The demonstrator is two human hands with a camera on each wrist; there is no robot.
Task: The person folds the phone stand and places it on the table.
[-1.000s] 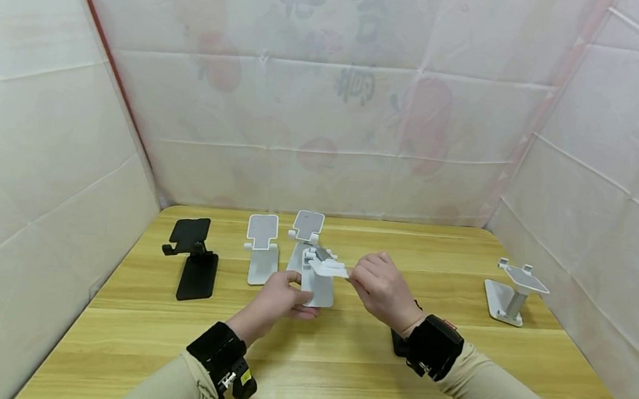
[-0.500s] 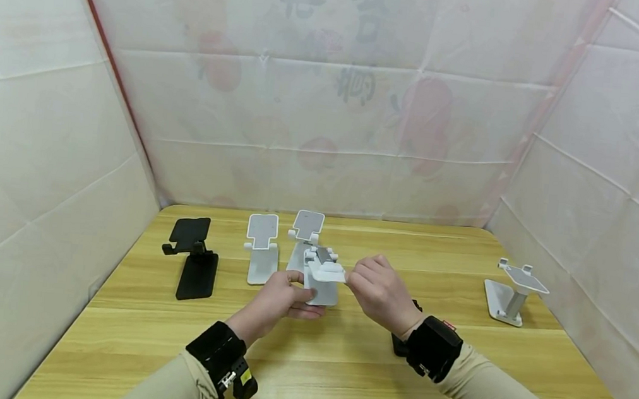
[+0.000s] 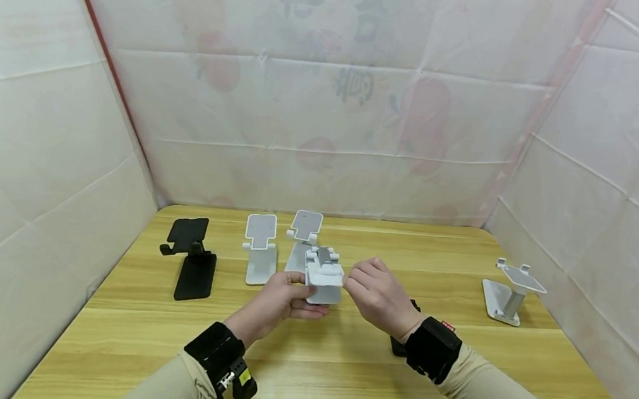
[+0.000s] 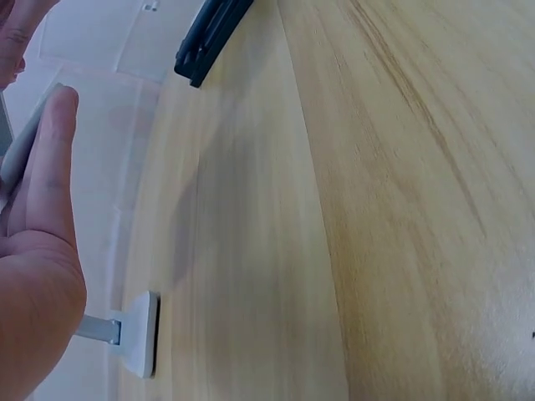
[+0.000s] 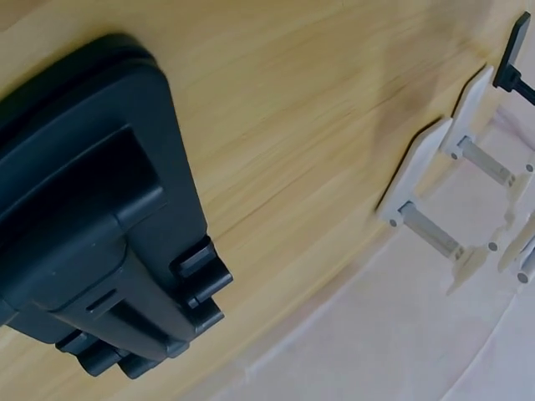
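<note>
The table carries a back-left row of three upright stands: the leftmost stand, the second stand just to its right, and the third stand right of that, set slightly further back. Directly in front of the third stand, the held stand sits between the left hand and the right hand. A folded stand lies flat on the table beneath the right wrist. A fifth stand stands well apart at the right edge.
</note>
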